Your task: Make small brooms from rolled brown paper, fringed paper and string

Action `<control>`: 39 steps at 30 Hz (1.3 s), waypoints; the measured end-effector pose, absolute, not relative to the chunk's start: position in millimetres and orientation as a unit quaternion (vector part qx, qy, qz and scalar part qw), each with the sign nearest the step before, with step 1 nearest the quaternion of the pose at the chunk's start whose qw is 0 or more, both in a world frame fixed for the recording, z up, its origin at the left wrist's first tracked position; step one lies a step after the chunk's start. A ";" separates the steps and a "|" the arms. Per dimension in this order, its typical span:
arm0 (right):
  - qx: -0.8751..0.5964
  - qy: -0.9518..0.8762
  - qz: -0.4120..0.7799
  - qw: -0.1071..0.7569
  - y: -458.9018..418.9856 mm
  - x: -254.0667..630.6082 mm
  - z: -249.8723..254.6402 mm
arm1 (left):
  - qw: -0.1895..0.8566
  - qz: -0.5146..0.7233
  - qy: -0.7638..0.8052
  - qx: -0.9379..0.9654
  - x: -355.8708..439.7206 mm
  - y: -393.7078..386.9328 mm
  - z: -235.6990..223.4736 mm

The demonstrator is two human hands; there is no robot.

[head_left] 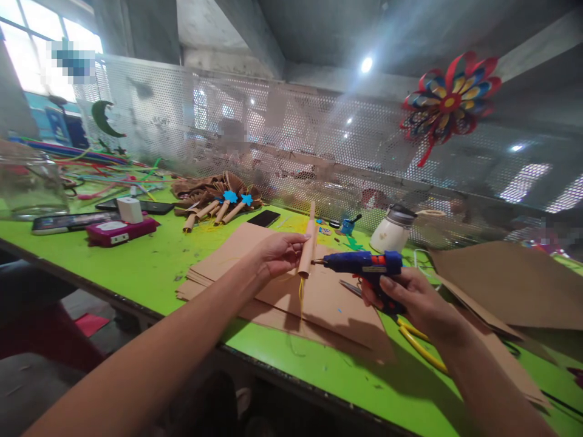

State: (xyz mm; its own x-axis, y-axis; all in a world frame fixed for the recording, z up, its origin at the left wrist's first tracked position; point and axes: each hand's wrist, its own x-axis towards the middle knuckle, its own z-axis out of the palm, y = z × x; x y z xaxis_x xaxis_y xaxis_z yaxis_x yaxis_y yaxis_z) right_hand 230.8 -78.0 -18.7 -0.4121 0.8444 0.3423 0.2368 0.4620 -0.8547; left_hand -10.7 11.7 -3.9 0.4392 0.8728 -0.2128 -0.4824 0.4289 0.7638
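Note:
My left hand [283, 255] is closed around a rolled brown paper tube [308, 252], held tilted above a stack of brown paper sheets [273, 303]. Yellow string [301, 297] hangs from the tube's lower end. In my right hand [410, 291] is a blue glue gun [364, 263], gripped by its handle with fingers near the orange trigger. Its nozzle points left, at or very close to the tube's side; whether they touch I cannot tell. Partly hidden below the gun lie scissors [423, 345] with yellow handles, their blades over the paper.
Brown paper fans [223, 203] with blue cutouts lie at the back of the green table [150, 267]. A white jug [392, 229] stands back right, before a perforated metal screen [291, 133]. Phones, a purple power block [121, 230] and a glass jar [31, 185] are left. Brown sheets [510, 285] lie right.

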 end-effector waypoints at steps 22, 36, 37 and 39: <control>-0.350 -0.747 0.403 0.396 -78.8 230.3 -19.0 | 0.797 0.425 0.307 0.300 -9.9 13.1 -5.0; -0.326 -0.735 0.418 0.422 -78.7 232.0 -19.4 | 0.795 0.427 0.314 0.296 -9.7 13.0 -5.5; -0.336 -0.739 0.409 0.417 -78.0 232.0 -19.5 | 0.794 0.428 0.314 0.296 -9.6 12.9 -5.5; -0.352 -0.749 0.395 0.399 -77.0 232.5 -19.5 | 0.792 0.431 0.316 0.295 -9.7 12.4 -4.9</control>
